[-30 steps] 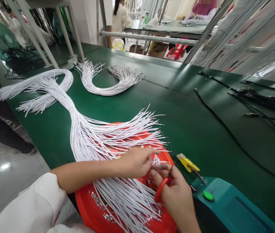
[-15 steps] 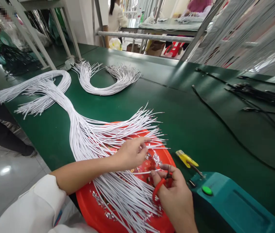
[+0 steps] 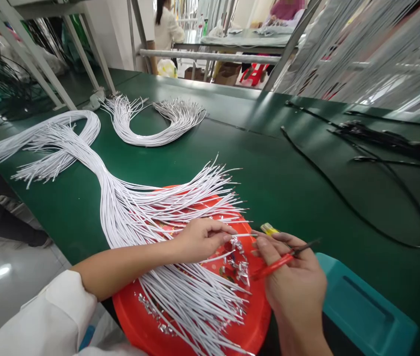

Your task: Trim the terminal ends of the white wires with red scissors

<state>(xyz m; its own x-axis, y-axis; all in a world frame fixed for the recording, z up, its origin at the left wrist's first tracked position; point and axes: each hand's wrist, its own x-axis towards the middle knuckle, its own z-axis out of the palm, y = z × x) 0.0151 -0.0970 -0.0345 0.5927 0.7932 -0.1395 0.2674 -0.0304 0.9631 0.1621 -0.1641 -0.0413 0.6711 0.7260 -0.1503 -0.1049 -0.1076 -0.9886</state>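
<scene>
My left hand is closed on one white cable, gripping it near its end with thumb and fingers. My right hand holds red-handled scissors in the palm, their dark blades pointing right, away from the cable. Its thumb and fingertips are at the tip of that cable; whether they pinch it I cannot tell. Under both hands a large bundle of white cables fans out over a red basin. Shiny foil scraps lie in the basin, around the cable ends.
A teal device stands at right, with a yellow-handled thing partly hidden behind my right hand. Two more white cable bundles and black cables lie on the green table. Metal legs rise at left. People are in the background.
My right hand has moved right and turned, swinging the scissors away from the cables, and its fingertips have come to the cable's tip. My left hand now grips a cable. The view has shifted slightly.
</scene>
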